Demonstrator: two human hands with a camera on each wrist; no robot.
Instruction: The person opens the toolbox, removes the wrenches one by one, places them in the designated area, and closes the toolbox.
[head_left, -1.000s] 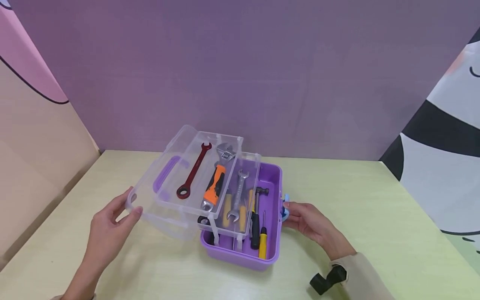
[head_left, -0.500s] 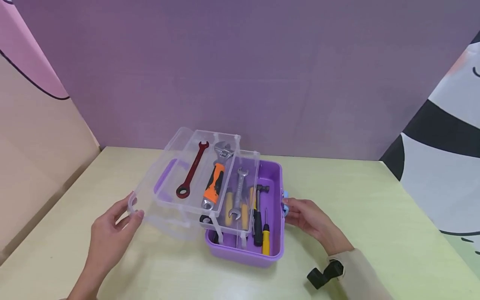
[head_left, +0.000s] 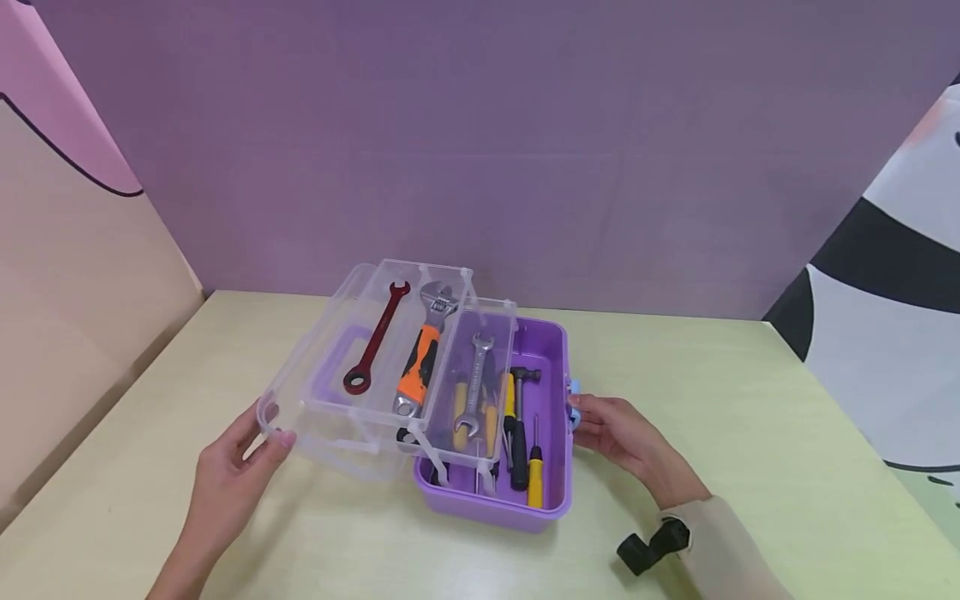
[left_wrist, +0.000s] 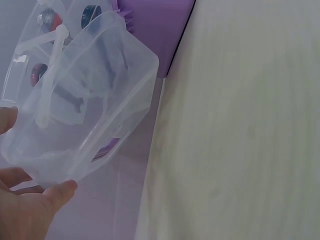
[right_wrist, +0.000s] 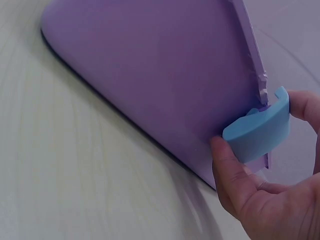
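Observation:
A purple toolbox (head_left: pixel 491 512) stands on the table with its clear lid (head_left: pixel 300 408) swung out to the left. My left hand (head_left: pixel 232 479) pinches the lid's near left corner between thumb and fingers. On the box's right side, my right hand (right_wrist: pixel 272 200) pinches the light blue latch (right_wrist: pixel 262 131), thumb and fingers at its two ends. Two clear trays are fanned out over the box. The upper one holds a dark red wrench (head_left: pixel 377 337) and an orange-handled adjustable wrench (head_left: pixel 420 364); a silver wrench (head_left: pixel 475 387) lies in the lower tray.
Inside the box lie a black-handled hammer (head_left: pixel 519 450) and a yellow screwdriver (head_left: pixel 535 479), with more tools partly hidden under the trays. A purple partition (head_left: pixel 480 150) rises behind the table (head_left: pixel 697 400). A black device (head_left: pixel 652 546) is strapped at my right wrist.
The trays have shifted slightly left over the box, uncovering more of the yellow handle beside the hammer. My left hand sits a little farther right; both hands keep their hold.

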